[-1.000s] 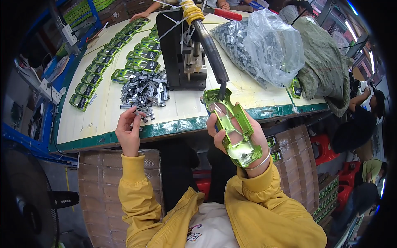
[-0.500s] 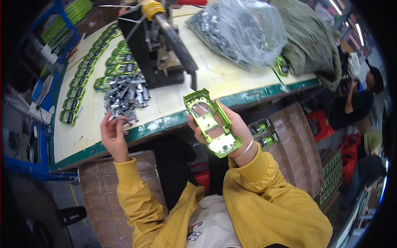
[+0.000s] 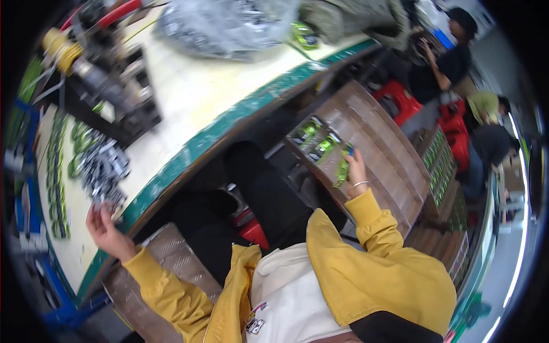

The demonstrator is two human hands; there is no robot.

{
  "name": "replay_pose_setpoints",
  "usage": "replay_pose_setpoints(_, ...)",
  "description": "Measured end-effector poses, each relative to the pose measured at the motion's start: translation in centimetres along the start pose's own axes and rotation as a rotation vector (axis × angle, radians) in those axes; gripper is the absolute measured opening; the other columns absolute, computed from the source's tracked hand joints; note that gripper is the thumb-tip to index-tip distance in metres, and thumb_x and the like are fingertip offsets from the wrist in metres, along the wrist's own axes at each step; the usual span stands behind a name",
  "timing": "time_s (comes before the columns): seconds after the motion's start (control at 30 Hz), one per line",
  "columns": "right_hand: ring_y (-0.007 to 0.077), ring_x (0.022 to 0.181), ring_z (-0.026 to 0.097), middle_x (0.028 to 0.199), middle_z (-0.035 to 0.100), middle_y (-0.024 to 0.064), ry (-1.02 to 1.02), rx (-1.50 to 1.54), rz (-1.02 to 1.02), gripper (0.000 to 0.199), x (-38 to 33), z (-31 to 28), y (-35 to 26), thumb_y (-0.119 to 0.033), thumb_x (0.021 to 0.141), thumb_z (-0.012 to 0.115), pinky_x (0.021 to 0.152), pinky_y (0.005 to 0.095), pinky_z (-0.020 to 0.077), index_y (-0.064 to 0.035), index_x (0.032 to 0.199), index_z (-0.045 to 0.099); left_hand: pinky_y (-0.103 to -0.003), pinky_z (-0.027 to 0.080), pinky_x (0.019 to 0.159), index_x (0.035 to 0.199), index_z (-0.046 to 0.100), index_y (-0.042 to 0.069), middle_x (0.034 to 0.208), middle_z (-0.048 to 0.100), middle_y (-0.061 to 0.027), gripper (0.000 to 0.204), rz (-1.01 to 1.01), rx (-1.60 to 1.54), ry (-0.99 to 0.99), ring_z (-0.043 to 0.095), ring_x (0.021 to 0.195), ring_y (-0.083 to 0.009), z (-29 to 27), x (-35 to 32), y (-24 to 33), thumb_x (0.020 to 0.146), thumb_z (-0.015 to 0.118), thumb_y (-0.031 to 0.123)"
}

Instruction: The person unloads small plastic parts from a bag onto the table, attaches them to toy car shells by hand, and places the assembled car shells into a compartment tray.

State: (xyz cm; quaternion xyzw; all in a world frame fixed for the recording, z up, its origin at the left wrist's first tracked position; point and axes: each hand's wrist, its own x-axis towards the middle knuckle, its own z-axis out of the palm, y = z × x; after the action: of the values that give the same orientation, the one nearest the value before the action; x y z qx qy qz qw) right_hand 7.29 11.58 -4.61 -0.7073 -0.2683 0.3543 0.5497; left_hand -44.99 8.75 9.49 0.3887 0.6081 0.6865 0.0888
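Note:
My right hand (image 3: 357,170) is closed around a bright green toy car body shell (image 3: 341,172), held at the near left edge of a brown compartmented tray (image 3: 374,137). Two more green car shells, a far one (image 3: 307,131) and a nearer one (image 3: 325,147), lie in that tray's left row. At the left, my left hand (image 3: 110,233) reaches over the table to a pile of small grey metal pieces (image 3: 106,166). Its fingertips are drawn together at the pile's near edge; blur hides what is between them.
A hand press (image 3: 108,91) stands on the cream table (image 3: 189,91) beyond the pile. Rows of green shells (image 3: 57,177) line the far left. A plastic bag of metal parts (image 3: 229,28) sits at the back. Another tray (image 3: 177,257) is below the table edge. Several people are at the right.
My right hand has carried the green car shell from in front of me to the tray at the right. The view has turned right; my left hand stays by the metal pieces.

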Motion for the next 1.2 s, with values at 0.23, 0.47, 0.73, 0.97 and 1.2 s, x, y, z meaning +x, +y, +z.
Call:
replay_pose_setpoints(0.23, 0.0339, 0.1, 0.049, 0.109, 0.05, 0.0213, 0.174, -0.977, -0.119, 0.052, 11.7, -6.3, 13.4, -0.018, 0.065, 0.061, 0.086, 0.0386, 0.0394, 0.0013, 0.111, 0.046, -0.02, 0.04, 0.06, 0.108, 0.052, -0.002, 0.079, 0.052, -0.0023, 0.028, 0.122, -0.125, -0.065, 0.048, 0.068, -0.0077, -1.6, 3.4, 3.0, 0.08, 0.049, 0.001)
replay_pose_setpoints(0.47, 0.0285, 0.12, 0.03, 0.132, 0.027, 0.0119, 0.433, -1.112, 0.061, 0.07, 7.1, 0.4, 12.1, -0.039, 0.073, 0.06, 0.091, 0.0489, 0.0322, -0.0149, 0.129, 0.027, -0.021, 0.041, 0.061, 0.093, 0.059, -0.001, 0.081, 0.061, -0.0047, 0.019, -0.044, 0.266, 0.25, 0.053, 0.069, -0.0091, -15.1, 15.5, -3.8, 0.079, 0.056, 0.012)
replay_pose_setpoints(0.73, 0.0336, 0.117, 0.033, 0.126, 0.035, 0.0186, 0.23, -0.857, -0.629, 0.048, 2.3, 1.7, 6.9, -0.015, 0.078, 0.052, 0.096, 0.0403, 0.0277, -0.0027, 0.122, 0.037, -0.03, 0.041, 0.07, 0.088, 0.051, 0.005, 0.081, 0.058, -0.0114, 0.022, 0.085, 0.695, 0.111, 0.055, 0.078, -0.022, -22.3, 27.0, -13.4, 0.08, 0.05, 0.025)
replay_pose_setpoints(0.97, 0.0311, 0.103, 0.046, 0.11, 0.049, 0.0184, -0.378, -0.416, -0.984, 0.03, -10.0, 10.2, -3.9, 0.003, 0.075, 0.045, 0.089, 0.0362, 0.035, 0.0021, 0.105, 0.049, -0.024, 0.039, 0.064, 0.085, 0.049, 0.006, 0.074, 0.055, -0.0035, 0.015, -0.004, 0.601, -0.113, 0.049, 0.069, -0.0111, -23.0, 26.5, -13.6, 0.082, 0.05, 0.02)
replay_pose_setpoints(1.2, 0.0272, 0.081, 0.057, 0.094, 0.058, 0.0143, -1.122, 0.123, -1.214, 0.028, -22.1, 20.5, -12.2, 0.011, 0.065, 0.053, 0.069, 0.0321, 0.0463, -0.0031, 0.089, 0.057, -0.02, 0.039, 0.065, 0.085, 0.048, 0.003, 0.076, 0.057, -0.0035, 0.01, -0.045, 0.299, -0.137, 0.05, 0.072, -0.0085, -19.4, 20.7, -11.1, 0.084, 0.049, 0.013)
